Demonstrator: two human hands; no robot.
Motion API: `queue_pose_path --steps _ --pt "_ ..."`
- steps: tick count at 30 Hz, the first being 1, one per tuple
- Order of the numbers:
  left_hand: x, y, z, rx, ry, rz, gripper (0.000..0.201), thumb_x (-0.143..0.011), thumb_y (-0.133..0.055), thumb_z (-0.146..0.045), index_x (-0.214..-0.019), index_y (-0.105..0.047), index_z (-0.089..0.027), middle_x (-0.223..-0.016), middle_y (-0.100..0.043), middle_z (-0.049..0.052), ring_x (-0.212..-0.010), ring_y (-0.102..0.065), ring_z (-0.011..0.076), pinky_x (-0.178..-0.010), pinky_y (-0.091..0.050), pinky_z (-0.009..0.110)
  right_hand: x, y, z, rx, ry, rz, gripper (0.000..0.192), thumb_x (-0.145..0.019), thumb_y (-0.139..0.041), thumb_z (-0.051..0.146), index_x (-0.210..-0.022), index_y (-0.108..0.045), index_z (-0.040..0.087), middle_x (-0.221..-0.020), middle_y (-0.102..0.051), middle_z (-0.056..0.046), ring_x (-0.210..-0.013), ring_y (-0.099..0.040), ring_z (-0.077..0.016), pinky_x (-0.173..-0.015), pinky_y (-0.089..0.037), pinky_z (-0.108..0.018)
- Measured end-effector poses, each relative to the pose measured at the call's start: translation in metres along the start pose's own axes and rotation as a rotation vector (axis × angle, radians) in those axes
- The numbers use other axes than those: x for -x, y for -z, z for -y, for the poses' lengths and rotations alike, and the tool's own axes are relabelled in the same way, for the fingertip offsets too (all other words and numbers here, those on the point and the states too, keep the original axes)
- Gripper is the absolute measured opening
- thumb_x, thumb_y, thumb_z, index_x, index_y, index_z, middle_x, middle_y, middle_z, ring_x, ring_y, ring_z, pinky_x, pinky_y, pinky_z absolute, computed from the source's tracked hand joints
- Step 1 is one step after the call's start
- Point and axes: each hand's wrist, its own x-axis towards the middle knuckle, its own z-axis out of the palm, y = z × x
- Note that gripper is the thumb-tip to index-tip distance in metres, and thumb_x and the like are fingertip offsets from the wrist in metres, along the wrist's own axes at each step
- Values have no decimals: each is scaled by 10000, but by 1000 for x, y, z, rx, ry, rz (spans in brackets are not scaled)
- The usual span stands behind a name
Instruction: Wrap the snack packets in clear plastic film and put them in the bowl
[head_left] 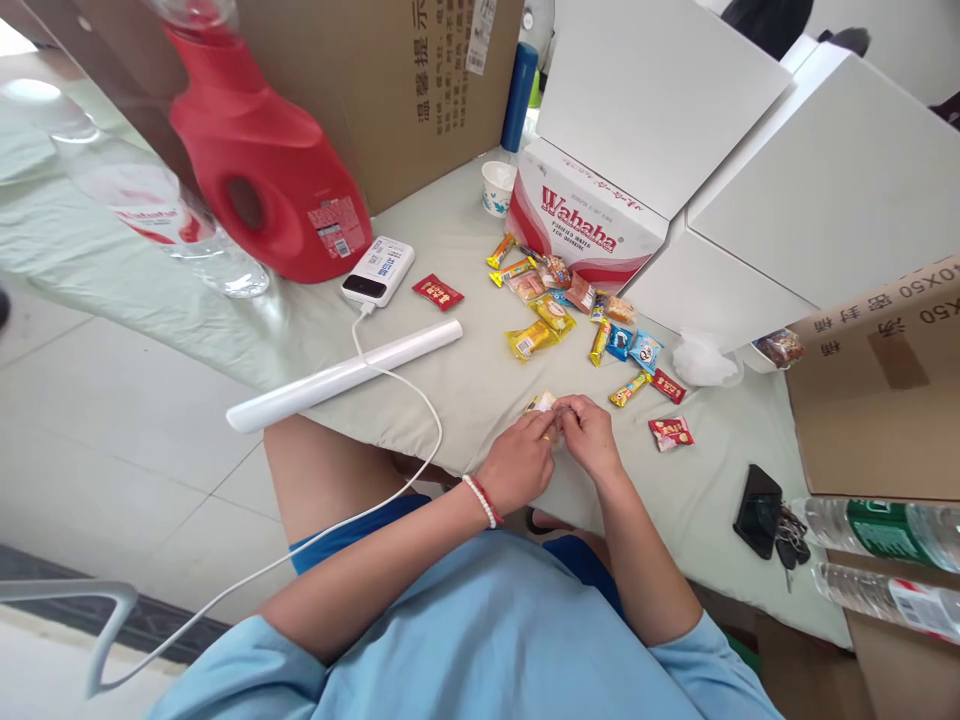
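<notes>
My left hand (521,465) and my right hand (589,432) meet at the table's near edge, fingers closed together on a small snack packet (540,401). Its pale yellow, partly clear wrapper pokes out beyond the fingertips; the rest is covered by my hands. Beyond them lies a loose spread of wrapped snacks: yellow packets (531,340), blue packets (645,350), and small yellow-orange bars (514,271). To the right of my right hand, a red packet (671,433) lies by itself. Another red packet (438,292) rests farther left.
A white tube (345,376) and a cabled power bank (379,270) lie left, near a red jug (262,180) and a large water bottle (150,200). A Wahaha box (585,215) stands behind the snacks. At right are a phone (758,510), keys (791,540) and bottles (892,530).
</notes>
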Motion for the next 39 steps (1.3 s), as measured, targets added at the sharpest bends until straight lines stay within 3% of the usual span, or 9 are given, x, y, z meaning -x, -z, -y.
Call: queue_pose_path --steps 4,6,10,14,20,28,33,35,39 --pt "2 10 15 108 327 -264 347 -975 -512 -259 -1292 -640 -192 -1363 -633 142 -1293 -565 285 -1117 -484 486 5 -7 -4 58 50 -40 219 -908 -519 255 -972 -726 223 -960 -716 -79 -893 -682 -230 -851 -569 -368" --pt "-4 8 18 38 501 -234 322 -989 -536 -354 -1205 -669 -155 -1323 -635 182 -1286 -547 349 -1083 -476 559 10 -7 -1 45 31 -30 227 -965 -525 334 -994 -719 219 -975 -707 -87 -866 -684 -227 -819 -574 -369" --pt "-20 -8 16 15 508 -77 335 -959 -600 -414 -1149 -643 -142 -1249 -645 179 -1241 -555 364 -1018 -482 548 18 -3 5 10 5 -15 410 -1035 -461 536 -994 -714 216 -952 -690 -92 -832 -680 -224 -803 -572 -379" --pt "-25 -16 11 118 505 -110 283 -881 -672 -332 -1103 -594 -175 -1118 -635 115 -1055 -620 279 -926 -524 446 29 3 1 -112 -107 -48 564 -1049 -347 643 -1015 -720 222 -972 -719 -96 -859 -689 -229 -813 -584 -385" --pt "-12 -17 -7 144 157 -224 329 -905 -559 -180 -1230 -608 -194 -1237 -641 160 -1207 -597 302 -1002 -532 521 51 4 -13 -408 -297 -37 499 -1039 -365 658 -1095 -624 235 -1076 -736 -91 -928 -714 -233 -739 -622 -367" --pt "11 -24 -14 315 -327 -10 205 -827 -530 -82 -901 -693 -182 -1137 -725 157 -1394 -552 308 -1159 -504 531 51 6 -30 -351 -323 -69 404 -975 -583 552 -1212 -582 224 -1105 -749 -85 -1002 -710 -241 -901 -596 -397" --pt "4 -15 -12 619 246 -159 193 -965 -548 -244 -1143 -620 -226 -1263 -682 123 -1221 -663 248 -969 -615 451 55 14 -34 -471 -312 -74 380 -987 -557 527 -1218 -611 230 -1104 -753 -68 -974 -721 -235 -888 -602 -382" --pt "-5 -18 -11 735 472 -127 396 -934 -648 -398 -1276 -551 -223 -1350 -627 148 -1204 -671 265 -890 -635 414 59 16 -38 -539 -341 -65 418 -977 -569 537 -1255 -605 228 -1127 -750 -79 -981 -728 -240 -870 -612 -379" --pt "-23 -30 -11 962 576 48 597 -822 -756 -482 -1293 -505 -214 -1317 -638 141 -1131 -705 254 -918 -622 421 71 27 -45 -579 -375 -43 643 -941 -637 533 -1485 -476 230 -1239 -714 -112 -1056 -717 -240 -901 -610 -380"
